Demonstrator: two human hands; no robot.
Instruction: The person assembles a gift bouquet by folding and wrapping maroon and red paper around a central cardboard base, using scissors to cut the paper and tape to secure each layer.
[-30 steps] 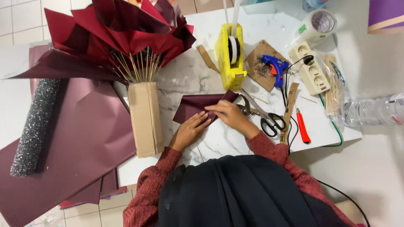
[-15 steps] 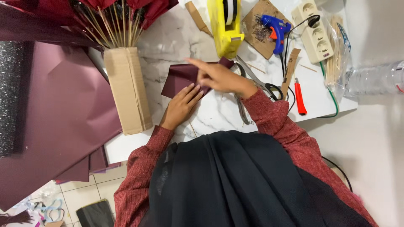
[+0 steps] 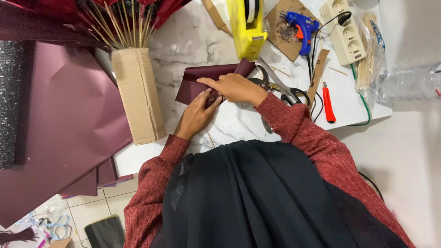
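A folded piece of dark maroon paper (image 3: 202, 78) lies on the white marbled table (image 3: 193, 41). My left hand (image 3: 197, 115) presses its near edge with the fingers flat. My right hand (image 3: 236, 87) lies over the paper's right part, fingers pointing left and pinching a fold. Both sleeves are red knit, and a black cloth covers my chest below.
A cardboard box (image 3: 138, 94) holding wooden sticks and red paper flowers stands left of the hands. Scissors (image 3: 280, 87), a yellow tape dispenser (image 3: 247, 25), a blue glue gun (image 3: 301, 25), a power strip (image 3: 347, 30) and a red cutter (image 3: 328, 104) lie to the right. Large maroon sheets (image 3: 59, 124) lie left.
The view has moved closer and lower over the table. My right hand has slid left across the paper, and both hands stay pressed on the fold.
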